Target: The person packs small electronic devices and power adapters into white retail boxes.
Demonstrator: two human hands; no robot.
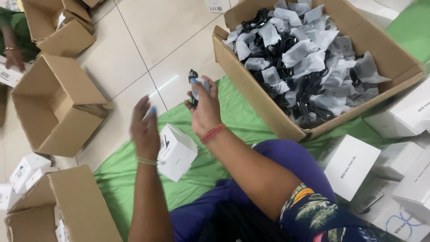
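Head view: a seated person's two hands are raised over a green cloth (134,175) on the tiled floor.
Right hand (204,110) pinches a black cable in a clear bag (197,87); left hand (144,130) is spread with fingers loose, just beside a small white box (177,152). A large cardboard box (251,85) of bagged cables stands near, to the right.

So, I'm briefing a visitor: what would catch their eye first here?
The large brown cardboard box heaped with black cables in grey plastic bags, upper right. At centre, the right hand grips one bagged black cable, and the open left hand hovers by a small white carton on green cloth.
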